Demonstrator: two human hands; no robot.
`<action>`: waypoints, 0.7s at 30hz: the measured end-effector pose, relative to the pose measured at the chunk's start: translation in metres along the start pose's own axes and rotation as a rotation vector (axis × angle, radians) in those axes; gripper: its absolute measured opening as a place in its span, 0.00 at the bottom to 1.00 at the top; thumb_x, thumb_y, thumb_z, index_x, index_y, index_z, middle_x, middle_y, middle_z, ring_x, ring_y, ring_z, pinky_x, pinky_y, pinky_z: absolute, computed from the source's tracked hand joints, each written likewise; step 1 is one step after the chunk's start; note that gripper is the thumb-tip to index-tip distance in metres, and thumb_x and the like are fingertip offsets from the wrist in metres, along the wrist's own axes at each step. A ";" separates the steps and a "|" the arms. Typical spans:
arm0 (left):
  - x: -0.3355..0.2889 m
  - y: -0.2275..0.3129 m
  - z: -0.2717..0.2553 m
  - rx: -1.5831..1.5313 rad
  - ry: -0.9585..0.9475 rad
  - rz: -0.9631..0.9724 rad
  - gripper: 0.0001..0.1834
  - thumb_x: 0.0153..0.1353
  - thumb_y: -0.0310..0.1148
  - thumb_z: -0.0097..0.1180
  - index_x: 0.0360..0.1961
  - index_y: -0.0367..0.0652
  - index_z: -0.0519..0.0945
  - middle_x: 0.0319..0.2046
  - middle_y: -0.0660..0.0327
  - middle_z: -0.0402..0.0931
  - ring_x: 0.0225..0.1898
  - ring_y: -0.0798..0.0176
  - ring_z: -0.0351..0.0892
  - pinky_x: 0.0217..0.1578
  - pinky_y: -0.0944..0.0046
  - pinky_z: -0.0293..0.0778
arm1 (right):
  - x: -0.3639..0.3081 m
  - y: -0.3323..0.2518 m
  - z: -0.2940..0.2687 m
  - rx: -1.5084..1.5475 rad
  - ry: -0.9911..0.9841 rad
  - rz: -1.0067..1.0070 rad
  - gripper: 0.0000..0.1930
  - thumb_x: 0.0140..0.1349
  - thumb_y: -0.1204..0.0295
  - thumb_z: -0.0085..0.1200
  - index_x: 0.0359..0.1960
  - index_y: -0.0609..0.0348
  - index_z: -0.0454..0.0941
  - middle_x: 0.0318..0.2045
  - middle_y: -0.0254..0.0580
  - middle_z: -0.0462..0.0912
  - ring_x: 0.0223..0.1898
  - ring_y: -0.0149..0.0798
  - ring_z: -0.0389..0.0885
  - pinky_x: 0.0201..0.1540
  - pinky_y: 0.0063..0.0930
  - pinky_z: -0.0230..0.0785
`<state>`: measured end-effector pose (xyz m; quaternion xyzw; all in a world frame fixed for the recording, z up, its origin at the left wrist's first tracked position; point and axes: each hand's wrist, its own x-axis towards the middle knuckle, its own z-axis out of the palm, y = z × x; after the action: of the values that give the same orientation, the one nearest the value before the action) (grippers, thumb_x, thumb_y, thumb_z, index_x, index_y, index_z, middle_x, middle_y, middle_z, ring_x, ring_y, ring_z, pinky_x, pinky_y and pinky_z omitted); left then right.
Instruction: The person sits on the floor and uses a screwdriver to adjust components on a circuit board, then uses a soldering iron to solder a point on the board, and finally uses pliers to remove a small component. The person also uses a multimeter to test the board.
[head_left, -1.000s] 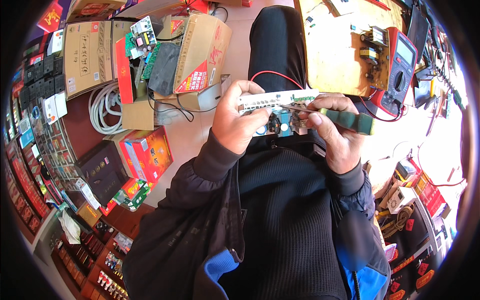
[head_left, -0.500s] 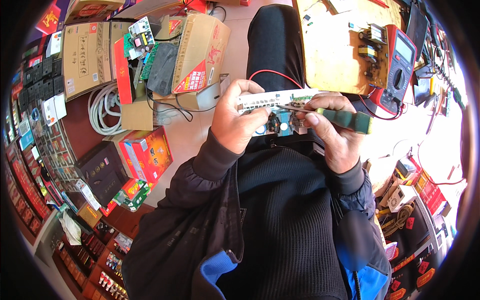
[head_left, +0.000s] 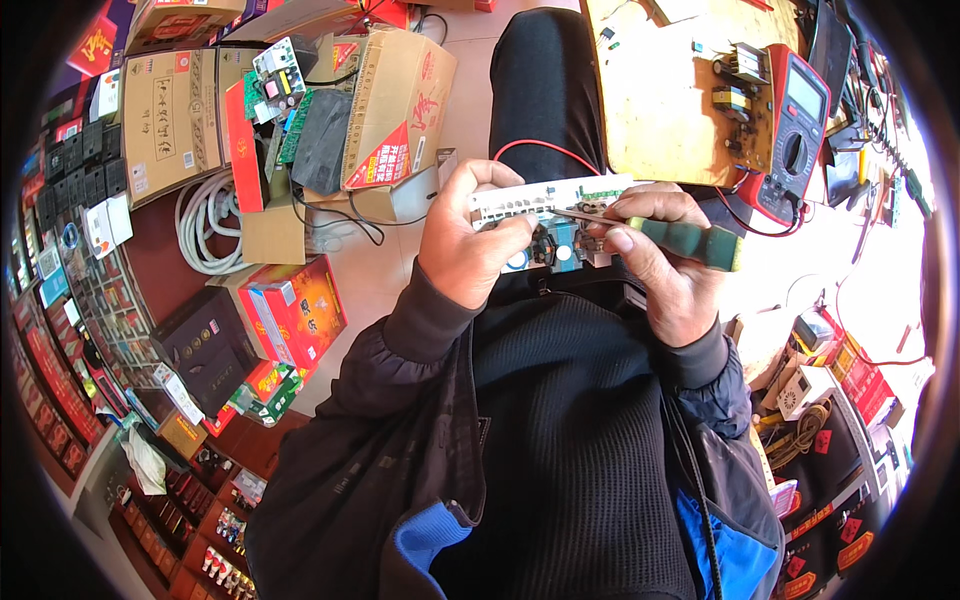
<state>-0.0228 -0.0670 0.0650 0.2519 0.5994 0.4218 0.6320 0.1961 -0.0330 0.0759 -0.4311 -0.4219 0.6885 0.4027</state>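
Note:
A circuit board with a white edge strip and a blue-green transformer (head_left: 563,240) is held above my lap. My left hand (head_left: 470,235) grips its left end, thumb pressed on the near side and fingers behind. In my right hand (head_left: 672,255) is a screwdriver (head_left: 690,240) with a green handle, its thin metal shaft pointing left. The tip rests at or just above the board's middle, by the white strip; contact is hard to make out. Fingers of the right hand also lie near the board's right end.
To the upper right, a wooden board (head_left: 650,110) carries a second circuit board (head_left: 745,100) and a red multimeter (head_left: 795,140). A red lead arches behind my hands. On the left stand an open carton (head_left: 400,110) with circuit boards, a coiled white cable (head_left: 205,225) and a red box (head_left: 295,310).
Both hands, the circuit board and the screwdriver keep nearly the same pose. The whole view has shifted slightly.

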 end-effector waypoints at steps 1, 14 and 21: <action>0.000 0.000 0.000 -0.007 0.001 0.000 0.19 0.62 0.15 0.58 0.53 0.38 0.74 0.44 0.62 0.79 0.44 0.72 0.79 0.46 0.69 0.75 | 0.000 0.001 0.000 -0.001 -0.005 -0.006 0.10 0.68 0.81 0.65 0.48 0.72 0.81 0.45 0.48 0.84 0.38 0.33 0.87 0.42 0.24 0.82; 0.000 0.000 0.000 0.008 -0.013 0.008 0.17 0.62 0.16 0.56 0.52 0.37 0.74 0.43 0.62 0.80 0.43 0.73 0.79 0.44 0.70 0.75 | 0.000 -0.007 0.002 -0.134 -0.016 -0.065 0.09 0.72 0.78 0.60 0.49 0.70 0.78 0.44 0.49 0.82 0.39 0.37 0.86 0.45 0.29 0.80; -0.001 0.000 0.000 0.002 -0.008 0.012 0.18 0.62 0.15 0.56 0.53 0.37 0.74 0.44 0.61 0.80 0.44 0.72 0.80 0.46 0.69 0.75 | -0.001 -0.002 0.002 0.013 0.013 -0.007 0.10 0.67 0.82 0.66 0.48 0.72 0.81 0.46 0.49 0.83 0.37 0.33 0.87 0.41 0.24 0.82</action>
<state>-0.0222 -0.0676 0.0652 0.2577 0.5956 0.4243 0.6315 0.1947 -0.0334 0.0786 -0.4317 -0.4162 0.6870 0.4105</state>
